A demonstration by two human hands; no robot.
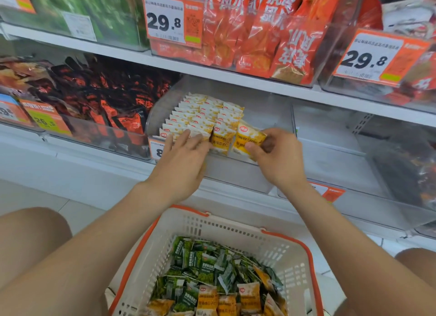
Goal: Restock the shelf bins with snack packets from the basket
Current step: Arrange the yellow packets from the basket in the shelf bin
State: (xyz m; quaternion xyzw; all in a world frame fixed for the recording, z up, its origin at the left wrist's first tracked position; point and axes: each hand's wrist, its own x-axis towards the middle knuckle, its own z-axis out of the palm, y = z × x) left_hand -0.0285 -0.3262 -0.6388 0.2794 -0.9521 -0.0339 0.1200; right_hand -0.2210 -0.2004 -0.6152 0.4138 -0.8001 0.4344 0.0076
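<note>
- Working at the lower board of the shelf (82, 155), close to its front edge.
- Keeping the basket (236, 228) on the floor just below that front edge, between the knees.
- Filling the clear bin (271, 112) on that board, between a bin of dark packets (106, 98) on its left and a see-through bin (330, 136) on its right.
- Plenty left in the basket: mostly green packets (200, 263), with some loose yellow packets (226, 299) at the near side. By the look of it, a lot more to put away.
- Done so far: neat rows (200, 112) of yellow packets standing along the left and middle of the clear bin, from near its back wall to its front edge. Room left along the right side.
- Resting the left hand (186, 159) flat on the front of the rows, fingers straight and loose, gripping nothing.
- Pinching one yellow packet (247, 138) with the right hand (278, 159), fingers and thumb curled round its lower end, at the front edge of the clear bin, just beside the right row.
- Probably getting ready to stand that packet in at the front right. No green ones on this board in view, so likely none of those done here yet.
</note>
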